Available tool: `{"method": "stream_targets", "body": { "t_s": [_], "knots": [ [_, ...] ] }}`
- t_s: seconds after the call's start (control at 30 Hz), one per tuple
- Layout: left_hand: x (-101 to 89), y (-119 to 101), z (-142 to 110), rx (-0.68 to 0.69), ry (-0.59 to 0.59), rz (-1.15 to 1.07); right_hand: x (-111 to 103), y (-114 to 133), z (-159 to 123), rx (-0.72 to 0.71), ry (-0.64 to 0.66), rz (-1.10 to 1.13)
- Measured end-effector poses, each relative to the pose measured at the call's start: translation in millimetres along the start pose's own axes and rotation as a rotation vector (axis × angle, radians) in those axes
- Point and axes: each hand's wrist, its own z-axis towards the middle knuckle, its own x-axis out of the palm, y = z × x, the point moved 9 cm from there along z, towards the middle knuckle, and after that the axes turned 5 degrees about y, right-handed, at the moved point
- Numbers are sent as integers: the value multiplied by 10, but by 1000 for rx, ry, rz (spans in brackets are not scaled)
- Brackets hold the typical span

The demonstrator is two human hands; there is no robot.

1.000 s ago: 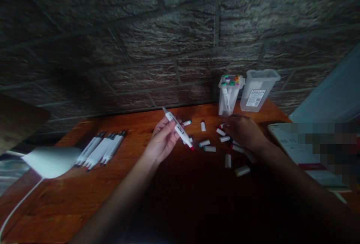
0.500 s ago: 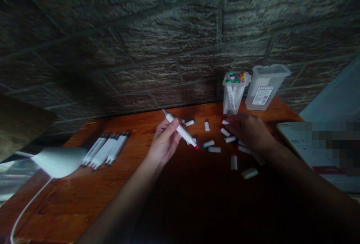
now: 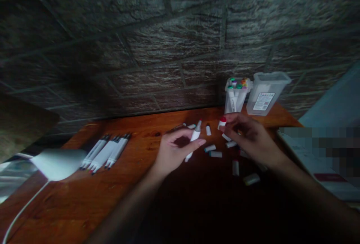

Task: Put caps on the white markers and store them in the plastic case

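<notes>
Between the thumb and fingers of my left hand is a white marker, uncapped, its small red tip pointing up and slightly right. My right hand is closed in a pinch on a white marker cap with a red end, held just above the table and apart from the marker. Several loose white caps lie around and below my hands, among them a teal-banded cap, a cap standing near the middle and a yellow-banded cap.
Several uncapped markers lie in a row at the left, by a white lamp with a cord. Against the brick wall stand a clear box of capped markers and a clear container. A pale flat object lies at right.
My left hand has turned the marker so that its red tip points up instead of down and right. My right hand has lifted the red-ended cap off the table.
</notes>
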Motion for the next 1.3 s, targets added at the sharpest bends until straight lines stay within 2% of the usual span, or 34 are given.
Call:
{"method": "stream_targets", "body": {
  "t_s": [0.1, 0.23, 0.5, 0.7, 0.83, 0.93, 1.03, 1.13, 1.23, 1.3],
  "knots": [
    [55, -124, -15, 81, 48, 147, 74, 147, -23, -28, 42, 68],
    [128, -153, -16, 100, 124, 147, 148, 213, -54, -29, 62, 176],
    [202, -143, -34, 74, 188, 153, 70, 233, -37, 1, -29, 389],
    [230, -102, -49, 33, 206, 101, 127, 277, -57, -15, 9, 337],
    [254, -110, -49, 41, 221, 101, 229, 262, -92, -33, 86, 207],
    [274, -56, -57, -7, 245, 86, 250, 247, -115, -43, 123, 113],
    [351, 85, -100, -159, 299, -78, 230, 278, -125, -78, 139, 19],
    [497, 180, -167, -334, 363, -369, 260, 376, -133, -154, 184, -77],
    [500, 183, -161, -443, 260, -726, 247, 433, -128, -188, 165, -112],
    [464, 184, -147, -518, 192, -924, 131, 361, -98, -125, 67, -91]
  ]
}}
